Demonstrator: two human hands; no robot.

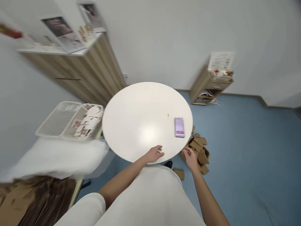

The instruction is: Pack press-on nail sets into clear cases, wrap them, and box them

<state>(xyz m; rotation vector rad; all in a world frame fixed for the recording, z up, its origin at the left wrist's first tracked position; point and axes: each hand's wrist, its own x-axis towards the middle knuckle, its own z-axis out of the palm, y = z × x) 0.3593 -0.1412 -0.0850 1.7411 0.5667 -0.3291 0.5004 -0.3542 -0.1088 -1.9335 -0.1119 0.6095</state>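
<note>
A round white table point(131, 116) stands in front of me. Over its near edge is my left hand point(154, 154), empty, with thumb and fingers apart. My right hand point(190, 157) is at the table's near right edge, its fingers curled; whether anything small is between them is hidden. A flat purple item point(179, 127), blurred on its face, lies near the right edge of the table, above and between the two hands, touched by neither. A tiny dark object point(168, 115) lies to the upper left of it.
Left of the table are two white baskets point(66, 121), the right one holding cards and packets, beside white wrapping point(56, 157) and stacked cardboard point(35, 201). Brown cardboard boxes point(199, 149) lie on the floor at right. A wooden cabinet point(94, 69) and small shelf point(199, 84) stand behind.
</note>
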